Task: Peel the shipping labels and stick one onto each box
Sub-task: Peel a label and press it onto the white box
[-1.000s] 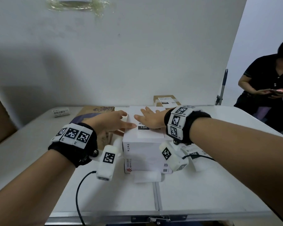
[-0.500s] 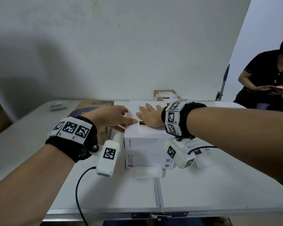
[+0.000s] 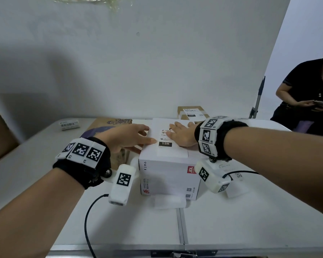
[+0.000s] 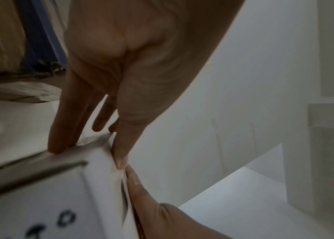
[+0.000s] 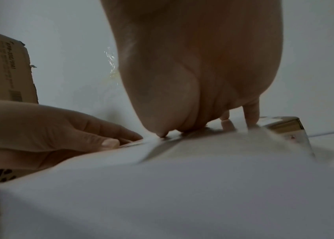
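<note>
A white box (image 3: 168, 174) stands mid-table with a shipping label (image 3: 165, 140) marked 15H lying on its top. My right hand (image 3: 179, 133) lies flat on the label's right part, fingers straight and spread. My left hand (image 3: 131, 136) rests its straight fingers on the box's top left edge, thumb against the left side. In the left wrist view the left fingers (image 4: 121, 145) touch the box edge (image 4: 100, 161). The right wrist view shows the right palm (image 5: 182, 97) pressing on the box top (image 5: 162, 177).
A brown cardboard box (image 3: 108, 125) sits left of the white box. A small brown box (image 3: 191, 111) bearing a label stands behind. Label sheets lie at the far left (image 3: 69, 124), the front (image 3: 169, 201) and the right (image 3: 235, 183). A seated person (image 3: 309, 97) is at right.
My right hand has slid back toward the right across the label, uncovering more of its print. The left hand has stayed at the box's left edge.
</note>
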A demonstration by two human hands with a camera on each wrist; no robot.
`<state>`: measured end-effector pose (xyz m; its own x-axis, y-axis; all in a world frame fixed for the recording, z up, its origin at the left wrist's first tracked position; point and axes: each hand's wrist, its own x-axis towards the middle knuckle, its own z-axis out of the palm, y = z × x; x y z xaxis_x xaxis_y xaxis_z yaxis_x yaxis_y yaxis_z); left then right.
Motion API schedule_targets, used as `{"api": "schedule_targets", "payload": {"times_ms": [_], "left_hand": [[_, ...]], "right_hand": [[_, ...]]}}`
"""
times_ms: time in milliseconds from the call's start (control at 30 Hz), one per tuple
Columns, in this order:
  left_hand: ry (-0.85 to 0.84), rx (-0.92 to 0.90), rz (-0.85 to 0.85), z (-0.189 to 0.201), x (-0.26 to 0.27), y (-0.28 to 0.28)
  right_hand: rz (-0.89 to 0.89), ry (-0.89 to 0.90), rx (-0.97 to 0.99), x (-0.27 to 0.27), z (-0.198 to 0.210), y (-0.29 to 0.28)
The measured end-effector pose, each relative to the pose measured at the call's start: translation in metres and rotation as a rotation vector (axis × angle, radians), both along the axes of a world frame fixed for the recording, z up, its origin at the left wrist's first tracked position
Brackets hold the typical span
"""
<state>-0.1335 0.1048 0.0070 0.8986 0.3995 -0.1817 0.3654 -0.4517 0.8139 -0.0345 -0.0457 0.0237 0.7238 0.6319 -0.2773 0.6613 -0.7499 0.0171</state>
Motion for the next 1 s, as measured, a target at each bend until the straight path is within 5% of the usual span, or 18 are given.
{"api": "schedule_targets", "payload": {"times_ms": [133,333,567,1000], "left_hand": [[-0.009,0.141,-0.007,0.005,0.0,0.005],[0.056,0.689,-0.02,0.012,0.003,-0.016],[0.382,0.695,-0.201,0.014,-0.008,-0.071],[0.445,0.739,-0.225,0.015,-0.005,-0.075]], "right_hand": [[-0.001,-0.021,-0.013,0.004,-0.003,-0.002],[-0.074,0.004,0.095,0.005,-0.012,-0.004],[-0.082,-0.033,0.114,0.008,-0.016,-0.006],[0.076,-0.027,0.026,0.005,-0.003,-0.024]]}}
